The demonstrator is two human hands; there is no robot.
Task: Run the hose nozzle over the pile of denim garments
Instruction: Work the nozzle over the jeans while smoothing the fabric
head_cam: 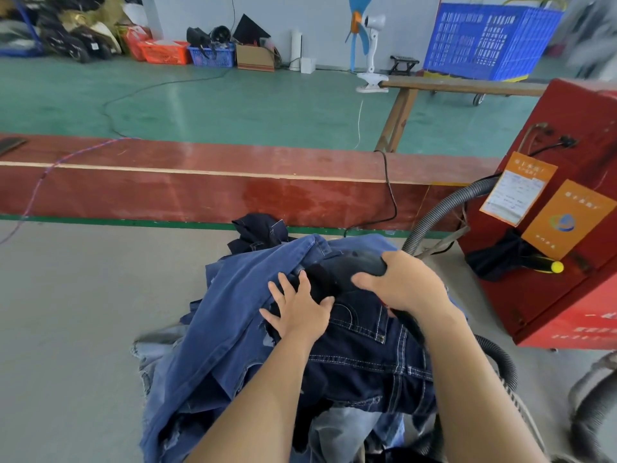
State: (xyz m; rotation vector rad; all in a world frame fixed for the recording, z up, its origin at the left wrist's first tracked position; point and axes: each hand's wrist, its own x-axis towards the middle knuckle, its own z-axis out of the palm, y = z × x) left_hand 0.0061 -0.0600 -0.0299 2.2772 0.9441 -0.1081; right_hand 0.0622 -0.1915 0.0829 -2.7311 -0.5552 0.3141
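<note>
A long red board point(233, 182) crosses the frame beyond the grey table point(66, 312). On the table lies the denim pile point(233, 345), mid-blue jeans on its left, darker navy ones on the right. The left hand point(297, 309) lies flat on the pile with fingers spread, pressing the cloth and holding nothing. Just beside it, the right hand point(404, 282) curls over the dark nozzle point(354, 265), whose tip seems to touch the top of the pile, though blur hides the contact. A grey ribbed hose point(430, 215) arcs from the nozzle toward the red machine point(551, 228) at the right edge.
</note>
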